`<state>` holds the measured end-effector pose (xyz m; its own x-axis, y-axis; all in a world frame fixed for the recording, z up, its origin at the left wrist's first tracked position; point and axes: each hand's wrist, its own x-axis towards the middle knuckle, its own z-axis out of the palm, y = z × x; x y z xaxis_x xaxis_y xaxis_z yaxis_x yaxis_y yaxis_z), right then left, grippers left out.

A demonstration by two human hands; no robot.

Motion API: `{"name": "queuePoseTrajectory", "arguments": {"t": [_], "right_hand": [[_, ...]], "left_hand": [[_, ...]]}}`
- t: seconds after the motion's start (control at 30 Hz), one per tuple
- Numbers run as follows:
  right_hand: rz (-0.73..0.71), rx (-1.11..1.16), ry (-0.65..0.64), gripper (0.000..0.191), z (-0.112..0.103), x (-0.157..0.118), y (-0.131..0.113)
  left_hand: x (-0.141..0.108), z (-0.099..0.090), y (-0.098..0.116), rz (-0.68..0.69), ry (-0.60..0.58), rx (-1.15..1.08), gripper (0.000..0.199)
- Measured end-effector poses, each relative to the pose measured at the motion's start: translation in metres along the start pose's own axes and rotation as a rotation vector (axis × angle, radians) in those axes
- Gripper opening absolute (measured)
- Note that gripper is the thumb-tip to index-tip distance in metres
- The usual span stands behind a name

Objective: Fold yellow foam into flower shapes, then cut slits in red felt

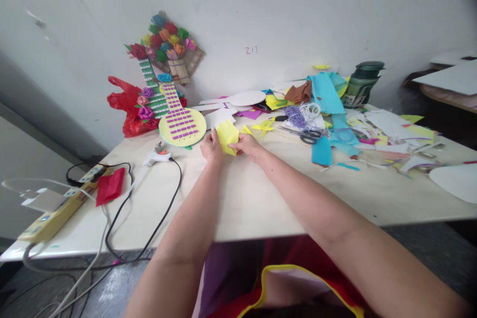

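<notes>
A piece of yellow paper (227,137) is held up between my two hands over the middle of the table. My left hand (211,147) is closed on its left edge. On the other side, my right hand (247,146) pinches the lower right edge between thumb and fingers. White paper (220,117) lies just behind it. Narrow yellow scraps (263,126) rest beyond my right hand. To the left, a round yellow board with purple strips (182,127) leans against paper flowers.
A glue gun (157,157) with a black cord lies left, near a power strip (59,208) and folded red paper (111,187). Scissors (309,136), purple and white string (297,117), blue paper (328,92) and scraps cover the right side. A green bottle (363,84) stands at the back.
</notes>
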<state>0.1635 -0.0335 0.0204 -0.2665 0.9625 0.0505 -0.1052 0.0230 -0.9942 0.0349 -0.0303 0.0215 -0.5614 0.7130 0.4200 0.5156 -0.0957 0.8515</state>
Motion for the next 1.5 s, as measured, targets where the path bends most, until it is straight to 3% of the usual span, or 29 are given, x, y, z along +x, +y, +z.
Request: {"name": "queuePoseTrajectory", "arguments": {"t": [0.2,0.37,0.5,0.77,1.1,1.5], "right_hand": [[0.013,-0.005,0.023,0.028,-0.008,0.001,-0.003],[0.043,-0.048,-0.061,0.030,-0.017,0.004,0.001],[0.012,-0.026,-0.063,0.030,-0.016,0.005,0.003],[-0.047,0.057,0.085,0.015,-0.016,0.006,0.002],[-0.076,0.040,0.093,0.016,-0.018,0.008,0.004],[-0.095,0.114,0.058,0.015,-0.020,0.006,0.001]], "left_hand": [[0.005,0.003,-0.008,0.015,-0.099,-0.122,0.043],[0.010,0.002,-0.013,0.051,-0.214,-0.189,0.030],[0.010,0.005,-0.013,0.053,-0.210,-0.167,0.024],[0.006,0.010,-0.014,0.038,-0.287,-0.251,0.024],[-0.001,0.003,-0.005,-0.063,-0.414,-0.521,0.022],[0.000,0.000,-0.005,-0.066,-0.500,-0.545,0.020]]}}
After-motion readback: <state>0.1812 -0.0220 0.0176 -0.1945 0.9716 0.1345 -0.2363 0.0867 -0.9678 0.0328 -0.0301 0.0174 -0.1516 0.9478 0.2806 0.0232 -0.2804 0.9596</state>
